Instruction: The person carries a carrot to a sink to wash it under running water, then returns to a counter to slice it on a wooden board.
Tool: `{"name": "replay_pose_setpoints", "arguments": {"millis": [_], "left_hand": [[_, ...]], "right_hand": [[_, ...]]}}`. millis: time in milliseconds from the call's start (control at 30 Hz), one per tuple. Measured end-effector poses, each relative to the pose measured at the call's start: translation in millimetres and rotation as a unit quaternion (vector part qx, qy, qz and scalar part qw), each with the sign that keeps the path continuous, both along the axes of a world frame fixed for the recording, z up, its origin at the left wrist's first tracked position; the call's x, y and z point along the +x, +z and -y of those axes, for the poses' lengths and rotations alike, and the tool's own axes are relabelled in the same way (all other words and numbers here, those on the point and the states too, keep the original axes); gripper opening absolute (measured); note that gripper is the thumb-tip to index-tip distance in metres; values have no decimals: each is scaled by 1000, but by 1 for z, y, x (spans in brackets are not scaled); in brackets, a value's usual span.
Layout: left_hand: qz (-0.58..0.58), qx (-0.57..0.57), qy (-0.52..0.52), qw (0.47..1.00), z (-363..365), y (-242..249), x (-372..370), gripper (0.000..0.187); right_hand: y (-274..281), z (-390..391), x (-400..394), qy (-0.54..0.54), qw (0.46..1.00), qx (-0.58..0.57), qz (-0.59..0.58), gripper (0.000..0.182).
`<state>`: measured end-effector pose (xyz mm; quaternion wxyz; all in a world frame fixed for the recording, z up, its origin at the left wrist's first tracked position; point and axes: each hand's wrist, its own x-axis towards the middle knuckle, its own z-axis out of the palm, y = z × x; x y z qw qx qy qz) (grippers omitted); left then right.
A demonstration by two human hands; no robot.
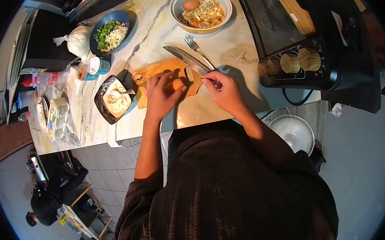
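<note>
My right hand (pixel 225 92) grips a knife (pixel 188 57) by its handle, the long blade pointing up and left over the edge of a wooden cutting board (pixel 158 69). On that board, my left hand (pixel 160 95) has its fingers and thumb curled about a rounded orange-tan piece of food (pixel 175 85); its exact kind I cannot tell. A fork (pixel 199 51) lies just beyond the blade. Left of the board is a dark angular bowl (pixel 117 98) of creamy white mixture with a spoon handle sticking out.
A white bowl (pixel 177 19) at the back holds a mixed filling and an egg (pixel 190 4). A blue plate (pixel 125 20) carries chopped greens. At left stand a tied bag (pixel 79 42), jars and an egg carton (pixel 58 116). A black oven (pixel 293 64) borders the right; a person sits far left.
</note>
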<state>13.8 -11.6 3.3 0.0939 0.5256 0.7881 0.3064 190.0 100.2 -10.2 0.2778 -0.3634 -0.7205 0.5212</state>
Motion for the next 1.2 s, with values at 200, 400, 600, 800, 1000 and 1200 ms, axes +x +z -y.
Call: {"name": "replay_pose_setpoints", "arguments": {"millis": [200, 400, 600, 800, 1000, 1200], "left_hand": [[-13, -55, -17, 998, 9, -17, -1, 46], [71, -68, -41, 994, 5, -18, -11, 43], [214, 34, -159, 963, -13, -3, 3, 38], [282, 26, -281, 917, -24, -13, 39, 37], [358, 4, -423, 832, -21, -2, 89, 40], [334, -52, -568, 751, 0, 15, 169, 42]], "right_hand": [[-8, 1, 14, -35, 999, -22, 23, 13], [-11, 15, 20, -129, 991, -19, 18, 13], [12, 49, 34, -238, 969, -51, 37, 17], [19, 113, 70, -396, 913, -91, 32, 14], [1, 181, 120, -534, 841, -86, -25, 9], [14, 242, 155, -632, 768, -65, -83, 7]]}}
